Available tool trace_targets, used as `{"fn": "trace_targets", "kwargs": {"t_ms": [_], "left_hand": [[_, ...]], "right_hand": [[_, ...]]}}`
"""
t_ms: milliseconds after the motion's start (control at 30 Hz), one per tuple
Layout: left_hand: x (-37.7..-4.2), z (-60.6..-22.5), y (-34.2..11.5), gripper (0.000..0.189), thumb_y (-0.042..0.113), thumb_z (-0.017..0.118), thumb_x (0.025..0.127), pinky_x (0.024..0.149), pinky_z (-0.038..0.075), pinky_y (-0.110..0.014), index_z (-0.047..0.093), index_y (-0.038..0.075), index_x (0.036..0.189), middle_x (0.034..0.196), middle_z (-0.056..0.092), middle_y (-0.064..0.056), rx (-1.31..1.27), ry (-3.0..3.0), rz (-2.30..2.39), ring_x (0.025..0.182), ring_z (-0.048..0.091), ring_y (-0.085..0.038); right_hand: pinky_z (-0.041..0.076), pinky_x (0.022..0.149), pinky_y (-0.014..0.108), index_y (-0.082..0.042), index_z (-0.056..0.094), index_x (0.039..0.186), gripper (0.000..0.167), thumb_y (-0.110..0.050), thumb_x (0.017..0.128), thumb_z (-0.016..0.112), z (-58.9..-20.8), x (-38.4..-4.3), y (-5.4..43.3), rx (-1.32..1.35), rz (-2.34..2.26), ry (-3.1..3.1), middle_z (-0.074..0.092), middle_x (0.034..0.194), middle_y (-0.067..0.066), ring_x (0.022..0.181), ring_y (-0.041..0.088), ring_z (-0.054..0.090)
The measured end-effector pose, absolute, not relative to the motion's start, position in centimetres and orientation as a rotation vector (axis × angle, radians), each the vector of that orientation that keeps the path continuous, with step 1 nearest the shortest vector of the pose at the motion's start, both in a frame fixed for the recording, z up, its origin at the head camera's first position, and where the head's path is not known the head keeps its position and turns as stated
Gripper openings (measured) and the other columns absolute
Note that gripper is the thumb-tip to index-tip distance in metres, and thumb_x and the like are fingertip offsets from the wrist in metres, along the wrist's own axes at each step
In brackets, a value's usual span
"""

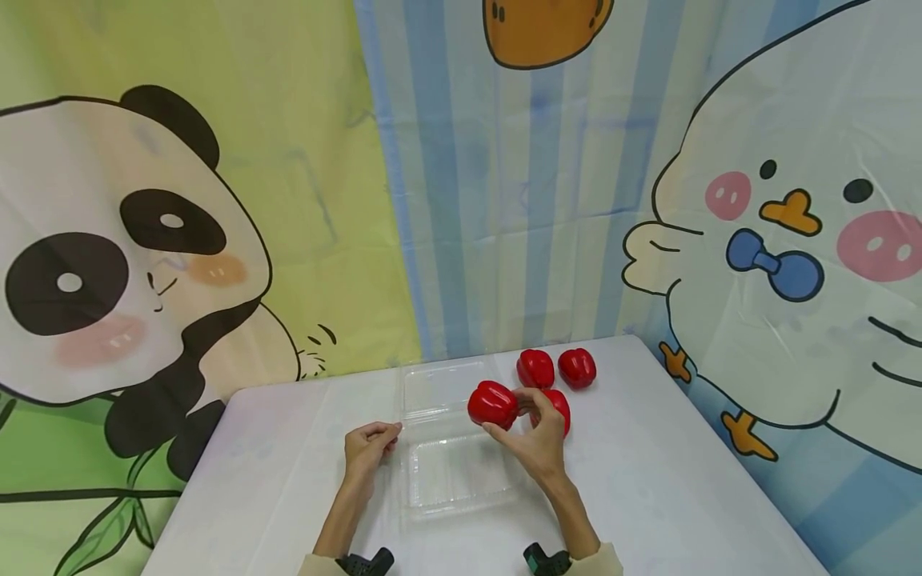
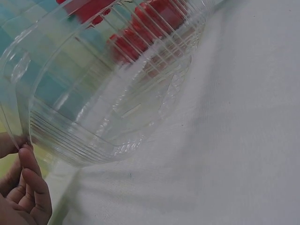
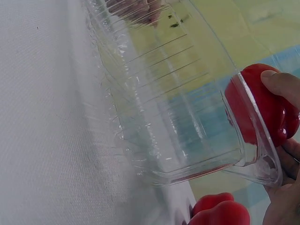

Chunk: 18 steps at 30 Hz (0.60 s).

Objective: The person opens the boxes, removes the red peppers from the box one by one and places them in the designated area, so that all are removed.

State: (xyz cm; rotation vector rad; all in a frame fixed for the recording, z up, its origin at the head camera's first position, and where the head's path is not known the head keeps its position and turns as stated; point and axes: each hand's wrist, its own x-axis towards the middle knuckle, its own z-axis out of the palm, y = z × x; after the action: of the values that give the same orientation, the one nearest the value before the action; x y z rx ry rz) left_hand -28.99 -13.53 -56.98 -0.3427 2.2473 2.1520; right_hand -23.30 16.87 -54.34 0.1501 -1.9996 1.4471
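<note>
A clear plastic clamshell container (image 1: 461,472) lies with its lid folded back on the white table. At its left edge my left hand (image 1: 370,450) pinches the rim between thumb and fingers, as the left wrist view shows up close. My right hand (image 1: 536,438) grips a red bell pepper (image 1: 493,404) over the container's right side. In the right wrist view the held pepper (image 3: 262,105) shows partly through the clear wall, with the thumb on its skin. Another red pepper (image 1: 558,412) sits just behind the right hand, partly hidden by it.
Two more red peppers, one (image 1: 535,369) beside the other (image 1: 577,368), stand near the back edge of the white table (image 1: 670,496). Behind the table hang curtains (image 1: 468,200) printed with cartoon animals.
</note>
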Motion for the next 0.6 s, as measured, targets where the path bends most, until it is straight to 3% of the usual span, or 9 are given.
{"fn": "trace_targets", "kwargs": {"t_ms": [133,333,600], "left_hand": [[-28.7,-56.4,-13.4,0.021,0.007,0.081,0.096,0.058,0.050,-0.022,0.077,-0.013,0.100,0.069,0.069,0.002,-0.336,2.234,2.160,0.062,0.060,-0.009],[-27.6,-54.8,-13.3,0.020,0.005,0.081,0.095,0.059,0.051,-0.025,0.076,-0.014,0.099,0.069,0.070,-0.001,-0.320,2.218,2.159,0.063,0.061,-0.011],[-28.8,-56.9,-13.5,0.021,0.008,0.082,0.096,0.058,0.050,-0.023,0.077,-0.012,0.098,0.068,0.069,0.002,-0.328,2.230,2.173,0.062,0.060,-0.008]], "right_hand": [[0.067,0.086,0.046,-0.008,0.073,0.127,0.068,-0.019,0.068,0.105,-54.3,-23.2,17.1,0.136,1.427,-1.992,0.080,0.118,0.002,0.092,0.017,0.073],[0.067,0.087,0.055,-0.007,0.073,0.128,0.070,-0.020,0.068,0.105,-54.5,-23.2,17.5,0.112,1.404,-1.981,0.079,0.121,0.001,0.095,0.017,0.075],[0.067,0.087,0.044,-0.006,0.073,0.129,0.070,-0.020,0.068,0.105,-54.6,-23.3,17.9,0.074,1.386,-1.974,0.079,0.122,0.002,0.095,0.017,0.073]]}}
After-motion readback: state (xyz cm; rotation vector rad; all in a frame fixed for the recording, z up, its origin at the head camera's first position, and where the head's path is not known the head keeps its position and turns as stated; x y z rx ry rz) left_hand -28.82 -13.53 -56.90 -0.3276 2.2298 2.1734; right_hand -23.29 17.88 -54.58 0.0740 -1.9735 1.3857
